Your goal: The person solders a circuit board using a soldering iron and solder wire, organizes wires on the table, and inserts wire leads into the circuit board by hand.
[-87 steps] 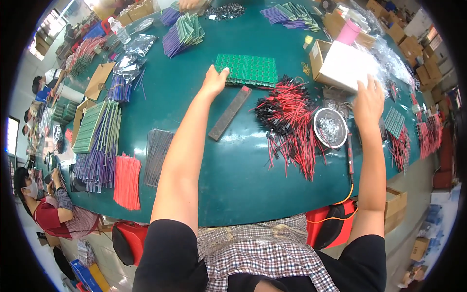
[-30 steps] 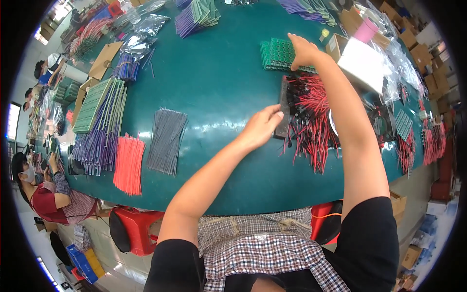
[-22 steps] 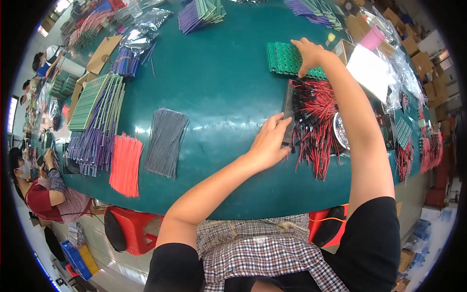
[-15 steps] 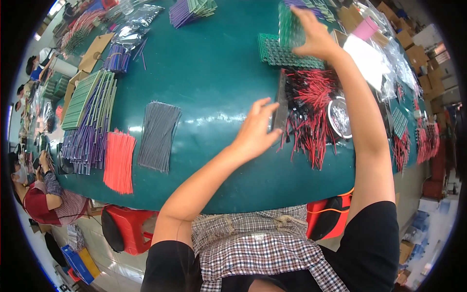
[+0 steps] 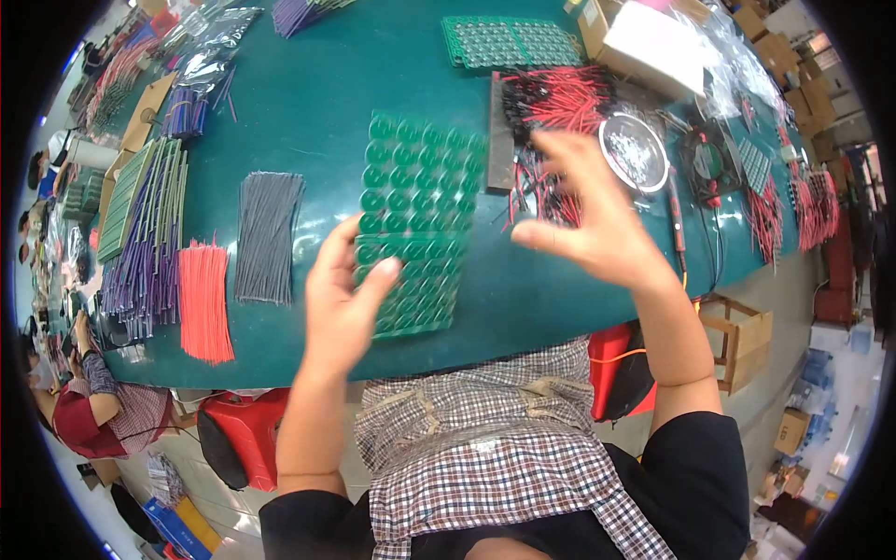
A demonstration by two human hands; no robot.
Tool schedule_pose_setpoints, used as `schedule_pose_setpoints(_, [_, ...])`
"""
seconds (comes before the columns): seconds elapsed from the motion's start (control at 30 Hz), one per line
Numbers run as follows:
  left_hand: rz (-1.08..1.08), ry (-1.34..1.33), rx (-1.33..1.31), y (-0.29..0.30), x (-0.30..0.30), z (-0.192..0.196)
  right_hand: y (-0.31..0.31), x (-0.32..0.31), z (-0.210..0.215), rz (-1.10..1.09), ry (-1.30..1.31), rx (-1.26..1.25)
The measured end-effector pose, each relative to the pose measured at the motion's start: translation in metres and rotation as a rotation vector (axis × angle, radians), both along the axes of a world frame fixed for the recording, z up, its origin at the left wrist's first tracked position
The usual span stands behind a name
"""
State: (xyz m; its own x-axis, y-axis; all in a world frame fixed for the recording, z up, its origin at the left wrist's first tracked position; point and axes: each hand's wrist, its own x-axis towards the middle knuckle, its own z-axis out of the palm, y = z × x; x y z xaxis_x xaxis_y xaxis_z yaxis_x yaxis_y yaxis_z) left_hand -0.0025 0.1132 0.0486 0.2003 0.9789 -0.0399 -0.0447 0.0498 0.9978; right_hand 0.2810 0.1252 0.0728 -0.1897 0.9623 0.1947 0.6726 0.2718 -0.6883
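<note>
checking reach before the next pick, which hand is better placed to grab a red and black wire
Probably the right hand: it looks empty and open, near the red-and-black wires, while the left hand, farther off, holds the green circuit-board panel.

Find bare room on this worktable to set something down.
Bare tabletop lies between the silver bag and far circuit boards, and toward the checked apron, right of the circuit-board panel in the left hand. It's crowded around the red-and-black wires and round bowl.

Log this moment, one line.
left hand: holding green rectangular circuit-board panel; right hand: open, empty, near red-and-black wire pile; dark grey rectangular bar: left of pile
</note>
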Motion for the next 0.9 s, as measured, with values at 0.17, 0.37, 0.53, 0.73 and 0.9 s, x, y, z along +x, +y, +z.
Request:
schedule_pose_setpoints(0.17, [-0.393,0.12,-0.301,-0.007,-0.035,-0.023,0.004,0.081,-0.057,-0.475,-0.68,0.412])
schedule_pose_setpoints(0.37, [-0.452,0.462,-0.082,0.005,-0.019,-0.022,0.007,0.094,-0.084,-0.46,-0.717,0.482])
schedule_pose_setpoints(0.53, [-0.395,0.884,0.237,0.005,-0.001,-0.007,0.003,0.101,-0.083,-0.461,-0.741,0.577])
schedule_pose_setpoints(0.73, [-0.329,0.896,0.359,0.02,0.01,0.003,-0.02,0.097,-0.063,-0.477,-0.659,0.56])
schedule_pose_setpoints(0.9, [-0.364,0.863,0.487,0.036,0.046,0.014,-0.032,0.109,-0.047,-0.45,-0.624,0.592])
